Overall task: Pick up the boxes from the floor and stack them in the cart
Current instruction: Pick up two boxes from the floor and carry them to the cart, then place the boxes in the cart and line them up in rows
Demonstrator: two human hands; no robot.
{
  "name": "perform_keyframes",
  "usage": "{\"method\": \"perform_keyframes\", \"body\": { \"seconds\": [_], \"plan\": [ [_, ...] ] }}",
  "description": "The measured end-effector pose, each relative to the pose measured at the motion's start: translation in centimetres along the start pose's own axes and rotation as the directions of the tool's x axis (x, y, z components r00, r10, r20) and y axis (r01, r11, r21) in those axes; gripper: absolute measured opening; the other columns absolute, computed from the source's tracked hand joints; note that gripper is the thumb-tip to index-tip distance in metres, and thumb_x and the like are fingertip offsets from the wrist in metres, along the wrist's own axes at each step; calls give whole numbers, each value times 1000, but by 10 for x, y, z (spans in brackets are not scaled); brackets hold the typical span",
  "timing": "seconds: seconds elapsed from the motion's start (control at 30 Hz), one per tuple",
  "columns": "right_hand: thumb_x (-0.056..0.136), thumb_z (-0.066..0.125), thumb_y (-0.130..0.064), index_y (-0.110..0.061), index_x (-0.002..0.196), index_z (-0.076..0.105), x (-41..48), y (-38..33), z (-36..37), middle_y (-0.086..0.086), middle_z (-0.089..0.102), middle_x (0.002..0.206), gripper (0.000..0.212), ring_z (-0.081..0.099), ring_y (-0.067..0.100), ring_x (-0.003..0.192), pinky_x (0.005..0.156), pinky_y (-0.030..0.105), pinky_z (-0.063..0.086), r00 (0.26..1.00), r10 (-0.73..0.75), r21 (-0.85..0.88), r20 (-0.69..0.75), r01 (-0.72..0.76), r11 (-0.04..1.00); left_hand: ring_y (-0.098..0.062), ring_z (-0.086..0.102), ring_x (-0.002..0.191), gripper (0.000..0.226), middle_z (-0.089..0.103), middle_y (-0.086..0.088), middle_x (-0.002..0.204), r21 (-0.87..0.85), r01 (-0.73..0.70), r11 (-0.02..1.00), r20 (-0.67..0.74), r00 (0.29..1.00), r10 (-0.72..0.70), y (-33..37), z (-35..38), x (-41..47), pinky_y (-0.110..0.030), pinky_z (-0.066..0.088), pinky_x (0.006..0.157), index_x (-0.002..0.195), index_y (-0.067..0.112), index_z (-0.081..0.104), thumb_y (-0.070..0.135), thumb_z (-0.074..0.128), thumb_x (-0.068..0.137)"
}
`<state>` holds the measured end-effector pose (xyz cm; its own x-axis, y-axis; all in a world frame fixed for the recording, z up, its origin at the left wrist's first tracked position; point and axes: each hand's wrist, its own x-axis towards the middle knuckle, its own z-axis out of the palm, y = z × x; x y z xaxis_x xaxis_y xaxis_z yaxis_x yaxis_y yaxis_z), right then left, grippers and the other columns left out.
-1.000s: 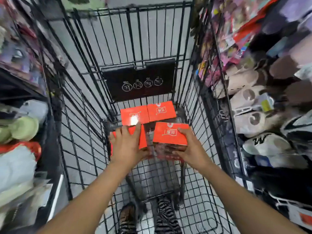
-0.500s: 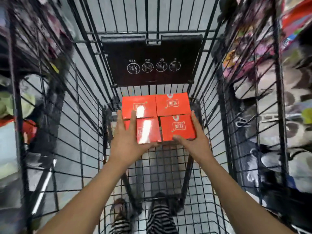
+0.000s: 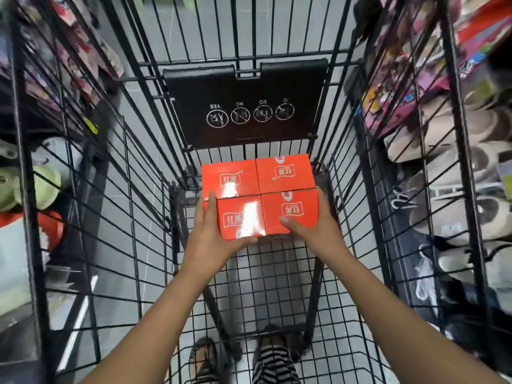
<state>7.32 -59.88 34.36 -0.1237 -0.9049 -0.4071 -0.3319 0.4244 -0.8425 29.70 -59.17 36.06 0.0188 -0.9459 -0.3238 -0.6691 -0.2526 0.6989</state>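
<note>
Several orange-red boxes sit tightly together in a square at the far end of the black wire cart (image 3: 155, 245). My left hand (image 3: 214, 239) grips the near left box (image 3: 239, 217), fingers along its left side and thumb under its front edge. The near right box (image 3: 291, 212) is held by my right hand (image 3: 315, 228), thumb on its front and fingers round its right side. Behind them lie the far left box (image 3: 230, 177) and the far right box (image 3: 285, 173).
A black fold-down seat flap (image 3: 246, 103) with printed icons stands behind the boxes. Shelves of slippers (image 3: 454, 173) line the right of the cart and soft goods (image 3: 30, 187) the left. Grey floor and my feet (image 3: 205, 358) show through the cart's mesh bottom.
Both hands have lowered the two near boxes down and forward until they sit flush against the two far boxes. The camera has tilted closer into the cart.
</note>
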Motion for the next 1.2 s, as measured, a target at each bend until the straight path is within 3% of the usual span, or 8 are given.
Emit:
{"method": "perform_keyframes", "body": {
  "seconds": [0.2, 0.33, 0.53, 0.67, 0.77, 0.87, 1.03, 1.2],
  "plan": [
    [55, 74, -75, -30, 152, 6, -1, -14, -8, -2, 47, 144, 127, 48, 19, 129, 108, 46, 40, 991, 129, -113, 17, -126, 985, -7, 19, 136, 125, 1, 2, 158, 48, 11, 999, 64, 998, -14, 16, -11, 0, -27, 23, 109, 152, 29, -9, 52, 80, 66],
    [71, 72, -60, -22, 138, 40, -53, -50, -19, -6, 62, 119, 83, 59, 14, 111, 99, 43, 48, 986, 79, -80, -150, -92, 993, -28, 7, 146, 98, 10, -16, 158, 117, 31, 993, -17, 999, -29, 50, -24, -18, -34, 9, 114, 153, 15, 9, 52, 66, 82],
    [95, 54, -41, -18, 152, 21, -205, -105, -30, 6, 38, 144, 70, 35, 23, 132, 112, 39, 28, 970, -82, -460, -227, -32, 888, -33, 23, 142, 79, 26, -17, 154, 355, -375, 856, 193, 926, 326, 124, -50, -96, -45, 19, 115, 150, 12, 22, 51, 55, 90],
    [97, 44, -45, -16, 147, 34, -308, -114, -35, 15, 39, 146, 59, 39, 34, 132, 107, 46, 36, 908, 13, -597, -419, -286, 749, -34, 26, 140, 67, 34, -16, 150, 492, -663, 564, 432, 749, 503, 164, -62, -163, -45, 21, 116, 145, 12, 32, 48, 49, 91],
    [79, 61, -48, -12, 122, 61, -379, -99, -34, 17, 63, 112, 55, 63, 36, 97, 75, 45, 53, 766, 54, -544, -641, -503, 671, -40, 42, 127, 63, 49, -22, 136, 518, -806, 286, 590, 579, 563, 183, -57, -217, -50, 33, 108, 138, 10, 44, 49, 46, 89],
    [70, 76, -48, -12, 117, 64, -447, -73, -29, 19, 64, 110, 61, 63, 37, 94, 75, 45, 53, 649, 169, -450, -742, -668, 593, -45, 48, 121, 69, 55, -26, 128, 401, -911, 91, 717, 374, 588, 191, -40, -274, -55, 37, 103, 134, 8, 51, 50, 60, 80],
    [70, 73, -56, -9, 119, 63, -572, -25, -8, 23, 64, 110, 68, 62, 41, 98, 75, 51, 52, 379, 357, -184, -854, -862, 473, -50, 46, 122, 74, 53, -29, 130, 152, -966, -210, 838, 13, 545, 194, 6, -389, -59, 37, 99, 131, 7, 55, 54, 68, 76],
    [60, 80, -54, -10, 110, 69, -688, 27, 30, 22, 65, 99, 68, 64, 41, 89, 70, 51, 52, 111, 538, 113, -836, -924, 366, -42, 19, 142, 74, 27, -25, 152, -42, -892, -449, 899, -230, 372, 170, 48, -508, -51, 14, 114, 149, 13, 29, 56, 45, 91]
  ]
}}
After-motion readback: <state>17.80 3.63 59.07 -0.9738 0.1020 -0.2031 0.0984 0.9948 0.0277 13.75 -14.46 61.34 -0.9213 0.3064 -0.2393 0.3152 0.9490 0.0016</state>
